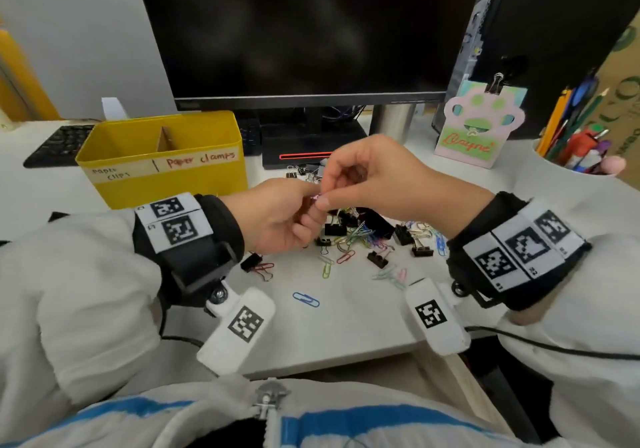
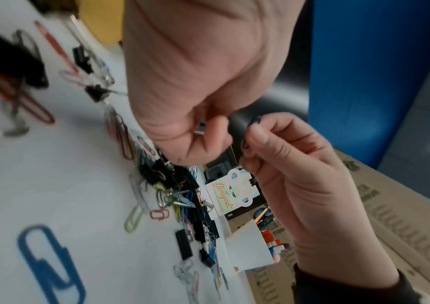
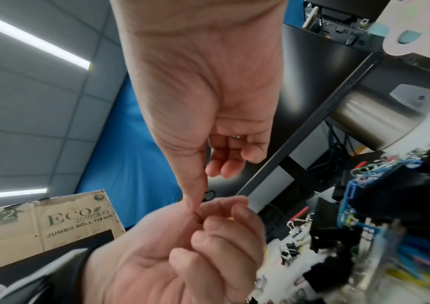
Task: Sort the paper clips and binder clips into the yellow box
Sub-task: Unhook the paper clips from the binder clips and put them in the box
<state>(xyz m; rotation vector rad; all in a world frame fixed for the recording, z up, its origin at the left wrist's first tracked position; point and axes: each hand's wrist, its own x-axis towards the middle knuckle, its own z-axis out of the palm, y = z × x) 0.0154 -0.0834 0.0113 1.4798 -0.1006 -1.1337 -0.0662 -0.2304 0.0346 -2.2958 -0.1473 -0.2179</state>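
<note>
My two hands meet above the pile of coloured paper clips and black binder clips (image 1: 360, 233) on the white desk. The left hand (image 1: 287, 219) has its fingers curled, and the right hand (image 1: 374, 177) pinches with thumb and forefinger. Both hold one small clip (image 1: 316, 198) between their fingertips. In the left wrist view a dark wire loop (image 2: 254, 121) sticks out of the right hand's pinch, and a small metal bit (image 2: 200, 128) shows in the left hand's curl. The yellow box (image 1: 173, 184) stands behind my left hand, split by a divider and labelled "paper clips" and "paper clamps".
A single blue paper clip (image 1: 305, 299) lies nearest the desk's front edge (image 1: 346, 354). A dark monitor (image 1: 304, 32) on its stand fills the back. A black keyboard (image 1: 59, 144) lies far left, with a paw-shaped card (image 1: 481, 125) and a pen cup (image 1: 575, 150) at the right.
</note>
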